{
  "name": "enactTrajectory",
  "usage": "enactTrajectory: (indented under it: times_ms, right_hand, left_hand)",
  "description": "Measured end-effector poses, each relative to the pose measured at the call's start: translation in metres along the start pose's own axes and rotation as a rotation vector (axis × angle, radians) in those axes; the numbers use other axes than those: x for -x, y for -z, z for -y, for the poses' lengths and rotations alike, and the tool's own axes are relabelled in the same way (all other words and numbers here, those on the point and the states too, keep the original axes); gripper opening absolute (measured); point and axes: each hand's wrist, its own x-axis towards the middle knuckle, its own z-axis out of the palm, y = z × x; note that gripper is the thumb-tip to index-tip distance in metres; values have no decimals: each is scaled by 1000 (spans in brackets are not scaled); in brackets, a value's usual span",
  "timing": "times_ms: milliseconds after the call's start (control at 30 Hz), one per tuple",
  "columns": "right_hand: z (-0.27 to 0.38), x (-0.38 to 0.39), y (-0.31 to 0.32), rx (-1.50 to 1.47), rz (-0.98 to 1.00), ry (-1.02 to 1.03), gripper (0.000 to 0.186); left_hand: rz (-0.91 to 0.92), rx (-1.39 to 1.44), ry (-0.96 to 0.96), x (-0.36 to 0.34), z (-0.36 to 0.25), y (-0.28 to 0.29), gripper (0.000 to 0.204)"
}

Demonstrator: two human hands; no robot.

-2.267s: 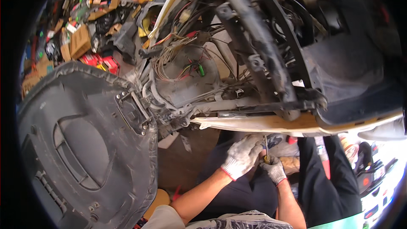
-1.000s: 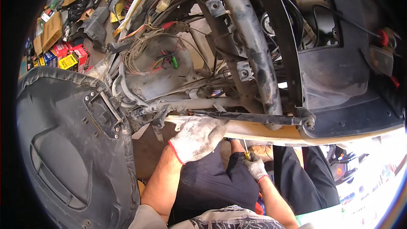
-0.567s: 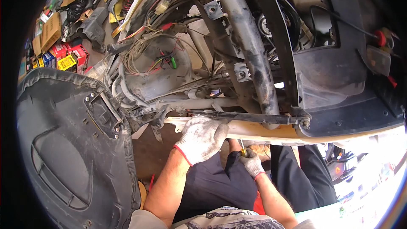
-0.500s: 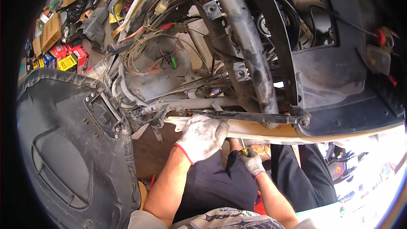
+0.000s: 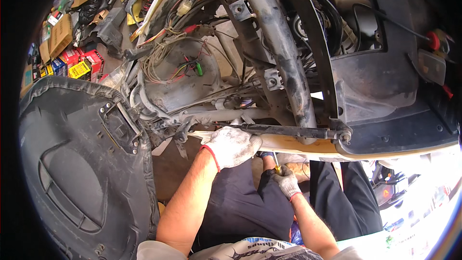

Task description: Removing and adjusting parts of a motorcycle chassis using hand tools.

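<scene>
The screwdriver (image 5: 278,169) is in the right hand (image 5: 287,182), which sits lower and to the right of the left hand (image 5: 232,147); the blade points away from the body, toward the underside of the cream panel (image 5: 288,148). It should be light and stiff, with the yellow handle the place to hold it, since the thin shank would give little to turn by. The panel, running rightward from the left hand, looks like thin moulded plastic: light for its length, a little springy, and perhaps easy to crack near its edge tabs. It is best steadied along the broad edge where the left hand lies, rather than by a tab (the glove should help if the surface is slick). The black strut (image 5: 293,132) just beyond the left hand looks rigid and heavier.

The two hands are apart. The right is closed around the handle, wrist fairly straight, its forearm (image 5: 313,222) rising from the lower right. The left lies back-up over the panel's near end, against the strut; whether its fingers curl round anything cannot be told, as they are hidden. Its forearm (image 5: 185,207) slants up from the lower left, beside the upturned black seat (image 5: 77,173). Whether the blade's tip touches anything is hidden too.
</scene>
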Motion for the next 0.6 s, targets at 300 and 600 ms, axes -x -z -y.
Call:
enactTrajectory:
  times_ms: [300,600]
  right_hand:
    - [0,-4,0,154,-22,-2,25]
    - [14,-1,-5,136,-4,-25,25]
  left_hand:
    - [-15,-18,44,-1,3,-6,16]
    - [-44,-13,29,0,1,-3,16]
